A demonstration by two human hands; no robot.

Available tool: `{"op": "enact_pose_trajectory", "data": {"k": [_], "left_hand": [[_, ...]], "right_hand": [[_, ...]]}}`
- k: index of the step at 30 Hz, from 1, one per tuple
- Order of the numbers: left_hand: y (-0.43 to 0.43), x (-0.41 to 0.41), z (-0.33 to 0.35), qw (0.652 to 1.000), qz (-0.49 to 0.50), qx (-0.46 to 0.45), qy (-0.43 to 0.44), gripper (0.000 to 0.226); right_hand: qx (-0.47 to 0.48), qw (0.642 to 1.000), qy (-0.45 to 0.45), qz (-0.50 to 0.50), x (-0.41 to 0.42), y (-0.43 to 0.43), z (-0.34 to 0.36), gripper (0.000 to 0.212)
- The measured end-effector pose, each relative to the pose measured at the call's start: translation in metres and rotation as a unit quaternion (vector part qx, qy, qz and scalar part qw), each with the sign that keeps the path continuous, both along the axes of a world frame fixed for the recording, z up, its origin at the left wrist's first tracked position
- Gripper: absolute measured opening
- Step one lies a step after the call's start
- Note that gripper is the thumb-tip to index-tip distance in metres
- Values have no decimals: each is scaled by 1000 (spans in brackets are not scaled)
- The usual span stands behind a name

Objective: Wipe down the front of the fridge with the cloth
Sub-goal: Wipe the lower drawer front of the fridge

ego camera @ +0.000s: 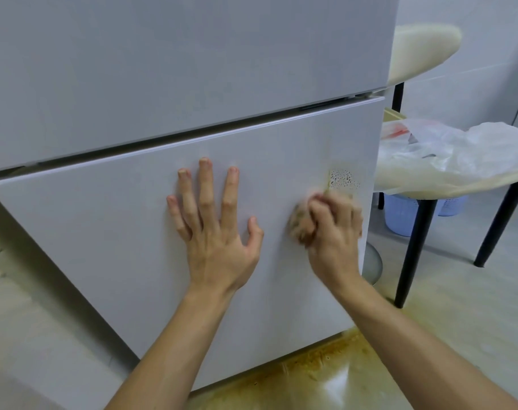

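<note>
The white fridge (133, 69) fills most of the view, its upper door above a narrow gap and its lower door (103, 226) tilted across the middle. The left hand (216, 235) lies flat against the lower door near its centre, fingers (206, 184) straight and spread, thumb out to the side, holding nothing.

The right hand (334, 235) is just beside it, toward the door's right edge. Its fingers are curled tight round a crumpled beige cloth (299, 221), which bulges out on the thumb side and is pressed against the door panel. This hand and the cloth are blurred. Directly above the knuckles sits a yellowish speckled patch (344, 179) on the door surface, its lower edge touching the blur of the hand.

To the right of the fridge stands a round cream worktop (459, 186) on black legs (414, 250), with a rumpled clear plastic bag (459, 146) lying on it. A pale blue slotted basket (402, 216) stands on the floor under it. Higher up, a cream padded shape (420, 51) shows past the fridge's edge; what it belongs to is unclear. A brownish-yellow stain (311, 377) spreads over the floor at the fridge's foot
</note>
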State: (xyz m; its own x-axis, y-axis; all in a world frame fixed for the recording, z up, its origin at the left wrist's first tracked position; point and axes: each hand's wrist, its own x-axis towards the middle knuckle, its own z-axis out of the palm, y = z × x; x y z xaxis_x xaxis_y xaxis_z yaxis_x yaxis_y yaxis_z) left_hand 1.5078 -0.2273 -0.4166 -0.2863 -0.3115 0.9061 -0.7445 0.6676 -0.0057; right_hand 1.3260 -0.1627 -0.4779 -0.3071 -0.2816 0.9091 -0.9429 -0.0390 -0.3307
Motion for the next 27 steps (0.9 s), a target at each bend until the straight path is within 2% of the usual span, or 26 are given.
{"op": "enact_pose_trajectory", "data": {"k": [4, 7, 10, 14, 17, 20, 25, 27], "left_hand": [[2, -7, -1, 1000, 3, 5, -7, 88], [1, -12, -1, 1000, 6, 3, -10, 87], [-1, -14, -2, 1000, 15, -1, -9, 87], [0, -20, -2, 1000, 17, -1, 1, 85], [2, -25, -2, 1000, 10, 5, 12, 86], [2, -28, -2, 1000, 8, 2, 17, 87], [6, -32, 0, 1000, 6, -2, 14, 89], [7, -34, 1, 1000, 4, -1, 11, 88]], "right_hand": [[-102, 991, -84, 7, -11, -5, 86, 31], [-131, 989, -72, 1, -13, -8, 91, 34], [-108, 994, -13, -28, -14, -13, 45, 35], [15, 998, 17, -56, -18, 0, -64, 55], [73, 996, 27, -46, -24, 14, -93, 48], [73, 997, 5, -24, -25, 13, -66, 38], [-84, 994, -66, -7, -44, 2, 37, 29], [-123, 989, -78, 10, -52, 2, 75, 34]]}}
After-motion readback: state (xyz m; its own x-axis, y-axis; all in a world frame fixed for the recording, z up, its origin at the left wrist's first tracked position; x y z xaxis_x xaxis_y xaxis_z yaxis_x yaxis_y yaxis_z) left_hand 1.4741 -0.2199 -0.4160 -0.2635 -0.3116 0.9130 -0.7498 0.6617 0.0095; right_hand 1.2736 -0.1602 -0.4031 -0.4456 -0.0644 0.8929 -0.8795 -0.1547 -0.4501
